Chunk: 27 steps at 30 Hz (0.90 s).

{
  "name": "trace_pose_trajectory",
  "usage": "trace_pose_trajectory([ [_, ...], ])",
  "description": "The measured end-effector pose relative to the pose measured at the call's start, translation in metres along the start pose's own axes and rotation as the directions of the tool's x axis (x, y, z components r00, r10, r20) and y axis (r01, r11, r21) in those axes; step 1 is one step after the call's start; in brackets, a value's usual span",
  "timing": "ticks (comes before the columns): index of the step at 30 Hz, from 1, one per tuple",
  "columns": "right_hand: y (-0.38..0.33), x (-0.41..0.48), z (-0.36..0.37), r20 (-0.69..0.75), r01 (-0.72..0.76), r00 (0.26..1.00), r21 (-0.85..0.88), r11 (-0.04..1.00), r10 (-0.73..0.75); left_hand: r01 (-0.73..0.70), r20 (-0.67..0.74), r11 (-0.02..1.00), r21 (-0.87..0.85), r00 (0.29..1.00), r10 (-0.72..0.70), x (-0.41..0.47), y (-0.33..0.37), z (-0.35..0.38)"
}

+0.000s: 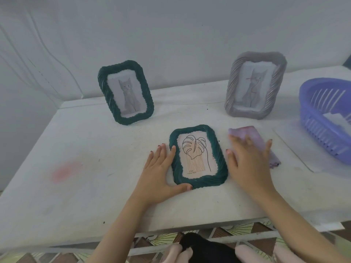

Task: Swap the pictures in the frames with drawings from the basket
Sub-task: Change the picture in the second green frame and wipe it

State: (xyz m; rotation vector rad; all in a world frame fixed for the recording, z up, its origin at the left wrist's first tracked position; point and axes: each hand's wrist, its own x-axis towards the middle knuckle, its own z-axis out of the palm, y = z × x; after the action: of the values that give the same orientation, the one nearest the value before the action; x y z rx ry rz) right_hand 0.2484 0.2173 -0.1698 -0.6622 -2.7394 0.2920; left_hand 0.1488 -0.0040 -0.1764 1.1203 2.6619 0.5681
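While the frame (pixel 198 156) is lying flat, the left hand (pixel 159 168) is bracing its edge, fingers straight.
The right hand (pixel 248 160), fingers spread and holding nothing, is lying over a cloth (pixel 247 130).

My white table (pixel 85 196) carries a flat green frame (pixel 205 182) near its front edge, beside what may be a purple cloth (pixel 247 131). A standing green frame (pixel 133 118) and a grey frame (pixel 245 112) stand toward the back, with a purple basket (pixel 322 137) at the right edge.

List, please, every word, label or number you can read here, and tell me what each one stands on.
Leaf drawing in the flat green frame: two tiny lines of print at its bottom left, too small and blurred to read.
Green-framed cat picture: no text seen.
Grey-framed cat picture: no text seen.
Purple basket: no text seen.
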Motion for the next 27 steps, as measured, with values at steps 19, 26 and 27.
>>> trace_pose_trajectory([
  [19, -0.038, 0.005, -0.015, 0.350, -0.355, 0.928, 0.935, 0.021, 0.125, -0.004, -0.093, 0.366, -0.931, 0.970, -0.226, 0.009, 0.006, -0.024],
  [26, -0.030, 0.020, -0.024, 0.345, -0.331, 0.937, 0.930, 0.161, -0.063, -0.068, -0.127, 0.326, -0.943, 0.979, -0.162, 0.019, 0.002, -0.038],
  [27, -0.029, 0.023, -0.025, 0.357, -0.340, 0.930, 0.926, 0.163, -0.087, -0.065, -0.120, 0.323, -0.944, 0.981, -0.151, 0.021, 0.002, -0.039],
])
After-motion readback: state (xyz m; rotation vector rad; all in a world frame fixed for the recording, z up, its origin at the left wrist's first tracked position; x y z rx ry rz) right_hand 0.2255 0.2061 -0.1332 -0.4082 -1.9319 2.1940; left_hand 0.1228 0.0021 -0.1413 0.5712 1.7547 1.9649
